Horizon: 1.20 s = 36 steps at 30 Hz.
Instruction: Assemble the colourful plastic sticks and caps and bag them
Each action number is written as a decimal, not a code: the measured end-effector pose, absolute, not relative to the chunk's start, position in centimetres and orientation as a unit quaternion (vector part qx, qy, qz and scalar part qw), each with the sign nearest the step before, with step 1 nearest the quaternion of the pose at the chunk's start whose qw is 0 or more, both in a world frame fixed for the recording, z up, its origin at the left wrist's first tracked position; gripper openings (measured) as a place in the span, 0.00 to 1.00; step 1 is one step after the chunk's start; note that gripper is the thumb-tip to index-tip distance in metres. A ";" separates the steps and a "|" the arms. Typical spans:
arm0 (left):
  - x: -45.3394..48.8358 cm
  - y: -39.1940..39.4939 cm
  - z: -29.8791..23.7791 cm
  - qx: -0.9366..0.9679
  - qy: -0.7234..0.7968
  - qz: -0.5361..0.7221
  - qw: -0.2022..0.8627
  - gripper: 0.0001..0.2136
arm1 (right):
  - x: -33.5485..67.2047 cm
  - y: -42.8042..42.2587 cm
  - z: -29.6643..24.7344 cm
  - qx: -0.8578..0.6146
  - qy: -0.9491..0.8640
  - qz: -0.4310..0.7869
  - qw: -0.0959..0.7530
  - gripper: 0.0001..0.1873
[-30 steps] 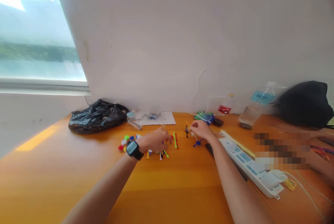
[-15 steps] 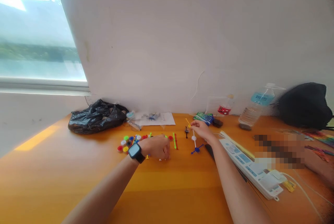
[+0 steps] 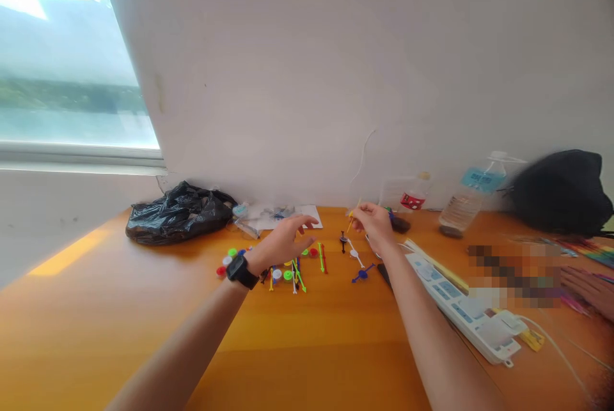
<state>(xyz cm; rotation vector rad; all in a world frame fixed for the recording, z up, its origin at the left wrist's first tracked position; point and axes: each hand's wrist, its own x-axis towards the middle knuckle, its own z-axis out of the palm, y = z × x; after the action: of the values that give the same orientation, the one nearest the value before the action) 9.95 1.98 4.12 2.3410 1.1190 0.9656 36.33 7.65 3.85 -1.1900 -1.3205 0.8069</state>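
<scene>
My right hand (image 3: pixel 377 227) pinches a yellow arrow spinner (image 3: pixel 351 222) and holds it just above the table. Below it lie a black arrow spinner (image 3: pixel 343 242), a white arrow spinner (image 3: pixel 354 254) and a blue arrow spinner (image 3: pixel 363 275). My left hand (image 3: pixel 286 240), with a black watch on the wrist, hovers with fingers apart over the loose plastic parts. Among these are a white disc (image 3: pixel 277 275), a green disc (image 3: pixel 288 275), a red disc (image 3: pixel 221 271) and several coloured arrows. A green arrow (image 3: pixel 321 259) lies beside a red one. My forearm and hand hide part of the pile.
A black plastic bag (image 3: pixel 180 216) and white paper (image 3: pixel 311 214) lie toward the wall. On the right are a white power strip (image 3: pixel 460 309), a large water bottle (image 3: pixel 472 190), a red-labelled bottle (image 3: pixel 413 199) and a black bag (image 3: pixel 559 193). Another person's hand (image 3: pixel 588 289) rests at far right.
My left hand has risen away from the pile and its fingers have opened. The yellow spinner in my right hand has turned and come away from the white one, which has shifted slightly.
</scene>
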 end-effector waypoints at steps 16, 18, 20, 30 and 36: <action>9.6 2.1 4.1 0.803 0.391 0.356 0.275 0.06 | 30.4 6.4 0.7 -0.430 -0.669 0.527 0.300 0.08; 9.3 2.3 3.6 0.800 0.406 0.343 0.279 0.06 | 30.8 6.8 0.2 -0.497 -0.706 0.440 0.247 0.09; 9.3 2.5 3.0 0.805 0.418 0.318 0.276 0.05 | 31.4 7.3 -0.4 -0.551 -0.731 0.355 0.190 0.09; 10.4 2.7 0.6 0.883 0.401 0.134 0.204 0.04 | 32.4 7.8 -2.6 -0.633 -0.741 0.205 0.093 0.13; 10.1 3.3 0.1 0.905 0.367 0.168 0.133 0.05 | 32.2 7.6 -2.8 -0.625 -0.760 0.166 0.073 0.14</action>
<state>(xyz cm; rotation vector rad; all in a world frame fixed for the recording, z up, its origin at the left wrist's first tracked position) 10.12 3.27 0.10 2.6254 1.0630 0.4864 32.19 7.55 -2.75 -1.8755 -2.2809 0.4994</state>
